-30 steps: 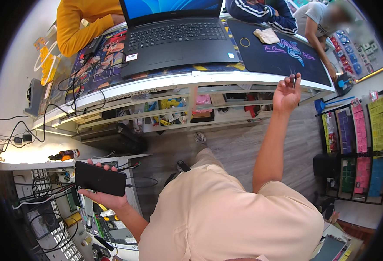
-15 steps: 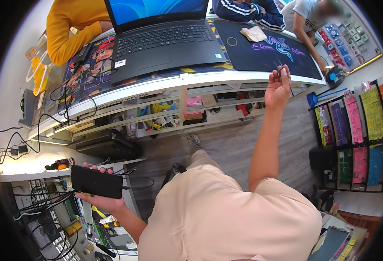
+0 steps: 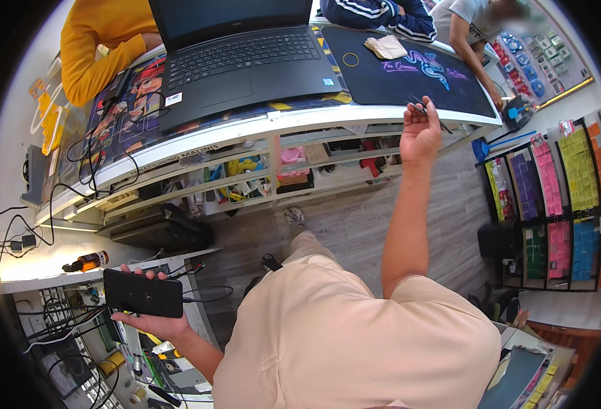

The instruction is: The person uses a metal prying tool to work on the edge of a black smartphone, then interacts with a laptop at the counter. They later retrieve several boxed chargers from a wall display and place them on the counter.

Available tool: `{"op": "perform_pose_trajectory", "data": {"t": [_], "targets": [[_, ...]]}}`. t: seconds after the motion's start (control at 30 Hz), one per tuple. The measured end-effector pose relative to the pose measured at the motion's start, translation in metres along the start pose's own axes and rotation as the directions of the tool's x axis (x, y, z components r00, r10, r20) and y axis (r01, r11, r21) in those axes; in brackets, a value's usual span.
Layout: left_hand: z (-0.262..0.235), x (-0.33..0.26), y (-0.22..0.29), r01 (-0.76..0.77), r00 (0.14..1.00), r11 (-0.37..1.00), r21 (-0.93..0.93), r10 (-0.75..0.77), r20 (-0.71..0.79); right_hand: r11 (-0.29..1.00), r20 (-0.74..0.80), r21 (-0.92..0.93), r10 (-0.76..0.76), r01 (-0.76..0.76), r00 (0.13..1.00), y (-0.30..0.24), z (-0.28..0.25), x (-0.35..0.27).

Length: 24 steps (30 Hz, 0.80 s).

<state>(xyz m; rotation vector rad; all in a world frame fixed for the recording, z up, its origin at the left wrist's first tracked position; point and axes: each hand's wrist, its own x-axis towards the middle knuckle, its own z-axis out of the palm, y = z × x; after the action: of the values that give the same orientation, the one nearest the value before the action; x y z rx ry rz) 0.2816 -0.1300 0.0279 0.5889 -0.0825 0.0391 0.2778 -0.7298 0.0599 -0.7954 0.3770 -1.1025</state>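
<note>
My left hand [image 3: 158, 324] is closed round a black smartphone [image 3: 143, 293], its screen dark with a small faint mark in the middle. A cable [image 3: 208, 298] runs into the phone's right end. At the right, my right hand [image 3: 420, 136] is raised by the counter's front edge, palm up, fingers curled. Between its fingertips is a thin dark tool [image 3: 446, 128], slender like tweezers; its exact kind is hard to make out. Beyond that hand lies a black desk mat [image 3: 382, 85] with a folded cloth [image 3: 385, 47] and a yellow rubber band [image 3: 350, 60].
An open laptop [image 3: 246, 75] stands on the white-edged counter [image 3: 246, 129]. People sit or lean behind it, one in a yellow sleeve [image 3: 82, 61]. A cluttered workbench [image 3: 48, 281] with cables and a small amber bottle [image 3: 93, 260] is at my left; a card rack [image 3: 552, 204] stands right.
The laptop screen has gone from lit blue to dark. A faint mark now shows on the phone's screen. My right hand has turned slightly, showing more of the thin tool.
</note>
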Motion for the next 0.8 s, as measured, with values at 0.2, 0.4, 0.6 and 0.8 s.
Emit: {"op": "perform_pose_trajectory", "data": {"t": [0.2,0.4,0.6,0.8], "targets": [[0.004,0.004,-0.001,0.017,0.999,1.000,-0.012,-0.017,0.036,0.995,0.065,-0.091,-0.046,0.052,0.997,0.007,0.014,-0.006],[0.000,-0.005,0.002,-0.027,0.994,0.996,0.081,0.035,-0.100,0.970,0.205,-0.243,0.028,0.024,0.978,0.030,0.036,0.010],[0.026,-0.003,-0.004,-0.002,0.984,0.985,0.171,0.033,-0.175,0.957,0.435,-0.264,0.008,0.120,0.900,0.054,-0.010,0.101],[0.021,-0.007,-0.007,-0.006,0.998,0.997,-0.074,0.001,-0.069,0.915,0.338,-0.390,0.037,0.104,0.940,0.077,0.004,0.113]]}}
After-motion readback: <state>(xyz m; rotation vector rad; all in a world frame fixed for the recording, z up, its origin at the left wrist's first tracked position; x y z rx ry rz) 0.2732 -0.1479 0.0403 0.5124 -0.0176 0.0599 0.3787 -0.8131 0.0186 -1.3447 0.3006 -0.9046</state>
